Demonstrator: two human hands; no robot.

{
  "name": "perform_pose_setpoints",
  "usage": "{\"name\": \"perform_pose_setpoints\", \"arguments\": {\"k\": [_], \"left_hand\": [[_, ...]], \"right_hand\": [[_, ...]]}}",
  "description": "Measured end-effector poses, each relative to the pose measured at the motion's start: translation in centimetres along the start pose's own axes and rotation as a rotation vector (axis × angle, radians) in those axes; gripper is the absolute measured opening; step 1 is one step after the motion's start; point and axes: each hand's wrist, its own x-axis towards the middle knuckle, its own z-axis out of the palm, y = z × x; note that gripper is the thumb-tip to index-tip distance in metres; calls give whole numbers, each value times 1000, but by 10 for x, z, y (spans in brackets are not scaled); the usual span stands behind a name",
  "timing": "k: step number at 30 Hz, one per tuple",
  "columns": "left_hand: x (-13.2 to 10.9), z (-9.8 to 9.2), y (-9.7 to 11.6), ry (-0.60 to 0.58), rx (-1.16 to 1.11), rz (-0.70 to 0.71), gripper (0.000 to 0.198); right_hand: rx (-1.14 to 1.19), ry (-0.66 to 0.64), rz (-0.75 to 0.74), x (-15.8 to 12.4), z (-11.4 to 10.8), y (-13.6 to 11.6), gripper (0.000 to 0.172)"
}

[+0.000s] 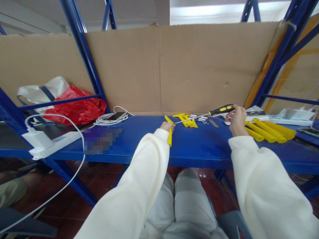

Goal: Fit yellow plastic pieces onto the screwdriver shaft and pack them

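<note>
My left hand (pixel 167 126) is closed around a yellow plastic piece (pixel 169 138), which sticks out above and below the fingers. In my right hand (pixel 236 119) is the end of the black and yellow handle of a screwdriver (pixel 221 109). Its long thin shaft runs left, and the tip reaches the yellow piece by my left fingers. Whether the tip sits on a screw is too small to tell. Behind the shaft lie more yellow pieces (pixel 187 121) with small metal parts (pixel 199 118). Several yellow tubes (pixel 270 130) rest to the right of my right hand.
A blue workbench (pixel 147 139) stands before a cardboard panel (pixel 199 66) and blue posts. At left are a white power strip (pixel 57 144), a coiled white cable (pixel 107 119) and a red plastic bag (pixel 77 104). A small flat metal piece (pixel 213 123) lies near the right hand.
</note>
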Motion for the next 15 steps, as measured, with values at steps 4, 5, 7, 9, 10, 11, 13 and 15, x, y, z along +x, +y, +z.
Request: {"name": "perform_pose_setpoints", "arguments": {"k": [4, 5, 7, 9, 10, 11, 13, 15], "left_hand": [[-1, 0, 1, 2, 18, 10, 26], [-2, 0, 1, 2, 19, 8, 26], [-2, 0, 1, 2, 17, 3, 27], [-2, 0, 0, 3, 7, -1, 26], [-2, 0, 0, 6, 2, -3, 25], [-1, 0, 0, 9, -1, -5, 25], [0, -1, 0, 21, 1, -7, 23], [1, -1, -1, 36, 7, -9, 19]], "right_hand": [[52, 7, -48, 3, -2, 2, 31], [53, -14, -65, 5, -3, 4, 30], [45, -64, -96, 11, -6, 8, 30], [35, -103, -120, 17, -9, 13, 29], [35, -116, -126, 20, -10, 15, 29], [42, -127, -127, 23, -11, 17, 28], [67, -154, -99, 27, -11, 18, 28], [88, -200, -38, 30, -11, 18, 33]]}}
